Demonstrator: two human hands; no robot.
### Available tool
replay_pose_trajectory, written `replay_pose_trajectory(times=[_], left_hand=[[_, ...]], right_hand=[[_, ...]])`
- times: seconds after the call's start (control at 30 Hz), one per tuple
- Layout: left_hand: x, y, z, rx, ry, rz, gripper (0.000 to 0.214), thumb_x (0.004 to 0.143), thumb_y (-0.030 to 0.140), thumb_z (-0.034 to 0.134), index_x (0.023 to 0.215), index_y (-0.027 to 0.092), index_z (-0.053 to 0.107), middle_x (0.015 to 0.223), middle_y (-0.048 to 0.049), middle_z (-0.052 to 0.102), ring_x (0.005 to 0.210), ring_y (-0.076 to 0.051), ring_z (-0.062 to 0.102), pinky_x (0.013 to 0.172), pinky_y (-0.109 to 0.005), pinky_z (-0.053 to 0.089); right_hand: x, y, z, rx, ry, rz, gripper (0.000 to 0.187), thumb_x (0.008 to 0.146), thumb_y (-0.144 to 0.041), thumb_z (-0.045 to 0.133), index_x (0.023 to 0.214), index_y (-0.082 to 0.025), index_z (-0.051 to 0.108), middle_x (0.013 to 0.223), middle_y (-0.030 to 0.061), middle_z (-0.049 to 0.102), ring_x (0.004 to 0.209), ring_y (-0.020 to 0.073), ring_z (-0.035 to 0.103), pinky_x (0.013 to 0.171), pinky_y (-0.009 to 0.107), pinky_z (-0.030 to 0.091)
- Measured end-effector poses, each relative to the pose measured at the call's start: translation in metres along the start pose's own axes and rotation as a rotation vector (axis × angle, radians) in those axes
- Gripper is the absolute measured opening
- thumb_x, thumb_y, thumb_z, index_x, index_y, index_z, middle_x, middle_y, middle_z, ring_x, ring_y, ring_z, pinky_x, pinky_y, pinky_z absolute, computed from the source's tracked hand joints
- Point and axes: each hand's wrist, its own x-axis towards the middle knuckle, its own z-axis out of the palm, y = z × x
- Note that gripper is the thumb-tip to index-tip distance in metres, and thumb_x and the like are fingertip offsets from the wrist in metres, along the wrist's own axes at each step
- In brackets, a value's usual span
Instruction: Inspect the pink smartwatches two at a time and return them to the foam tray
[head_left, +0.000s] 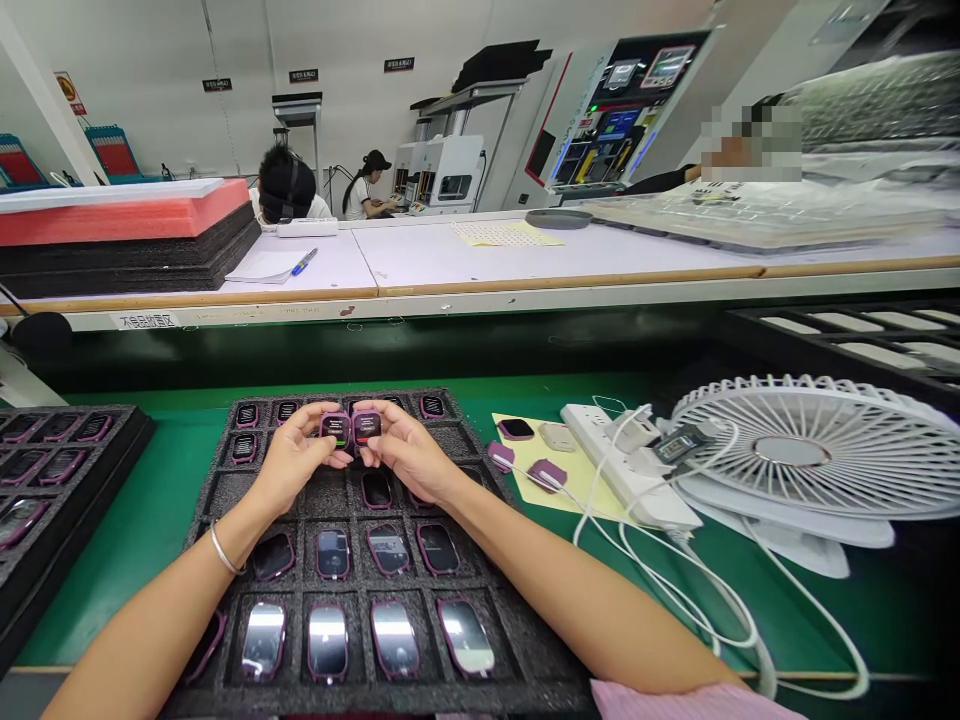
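Note:
My left hand pinches a smartwatch body in a purple case, its lit screen showing text with a green strip. Close beside it, my right hand grips a second purple smartwatch body, lit with a red strip. Both are held side by side above a black foam tray, thumbs near the lower edges of the screens. Several more purple watch bodies lie in the tray's compartments, such as a dark-screened watch. My forearms hide parts of the tray.
Another foam tray with watches stands at left. To the right are a yellow sheet with watch parts, a white power strip, loose white cables and a white fan. A raised shelf runs behind; people sit beyond.

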Motion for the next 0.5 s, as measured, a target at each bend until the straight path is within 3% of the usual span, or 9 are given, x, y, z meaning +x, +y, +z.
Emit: replay_pose_trajectory(times=[0.13, 0.23, 0.33, 0.47, 0.5], left_hand=[[0.005, 0.007, 0.0, 0.009, -0.023, 0.019, 0.054, 0.068, 0.021, 0.071, 0.12, 0.018, 0.056, 0.113, -0.0081, 0.063, 0.065, -0.012, 0.07, 0.067, -0.028, 0.058], [-0.003, 0.029, 0.005, 0.016, -0.048, 0.048, 0.058, 0.064, 0.013, 0.073, 0.12, 0.019, 0.057, 0.111, -0.0071, 0.064, 0.072, -0.012, 0.066, 0.069, -0.026, 0.055], [-0.041, 0.061, 0.016, -0.051, -0.178, 0.044, 0.057, 0.064, 0.006, 0.075, 0.118, 0.022, 0.06, 0.1, -0.0044, 0.066, 0.088, -0.015, 0.064, 0.074, -0.023, 0.053], [-0.119, 0.087, 0.039, -0.334, -0.585, -0.144, 0.058, 0.068, 0.013, 0.081, 0.12, 0.032, 0.062, 0.088, -0.0004, 0.063, 0.077, -0.011, 0.062, 0.07, -0.02, 0.051], [-0.135, 0.089, 0.043, -0.401, -0.641, -0.196, 0.053, 0.069, 0.018, 0.083, 0.117, 0.032, 0.064, 0.086, -0.0004, 0.061, 0.075, -0.011, 0.062, 0.071, -0.021, 0.051]], right_hand=[[0.003, -0.005, -0.001, 0.006, 0.002, -0.015, 0.041, 0.071, -0.012, 0.066, 0.11, -0.023, 0.06, 0.086, -0.0011, 0.062, 0.06, 0.01, 0.059, 0.057, 0.024, 0.044], [0.004, -0.014, 0.0, 0.004, -0.033, -0.014, 0.045, 0.072, -0.012, 0.069, 0.114, -0.022, 0.059, 0.088, 0.0003, 0.064, 0.064, 0.0117, 0.062, 0.059, 0.024, 0.048], [-0.008, -0.031, 0.011, 0.004, -0.092, -0.02, 0.053, 0.075, -0.016, 0.074, 0.124, -0.024, 0.056, 0.1, 0.0026, 0.065, 0.073, 0.0133, 0.066, 0.066, 0.026, 0.052], [-0.063, -0.063, 0.04, -0.062, -0.222, -0.047, 0.052, 0.08, -0.021, 0.075, 0.129, -0.027, 0.056, 0.104, 0.0041, 0.065, 0.077, 0.0143, 0.067, 0.072, 0.029, 0.055], [-0.082, -0.071, 0.048, -0.081, -0.27, -0.033, 0.052, 0.083, -0.022, 0.074, 0.131, -0.029, 0.055, 0.106, 0.0047, 0.066, 0.079, 0.0149, 0.068, 0.074, 0.03, 0.055]])
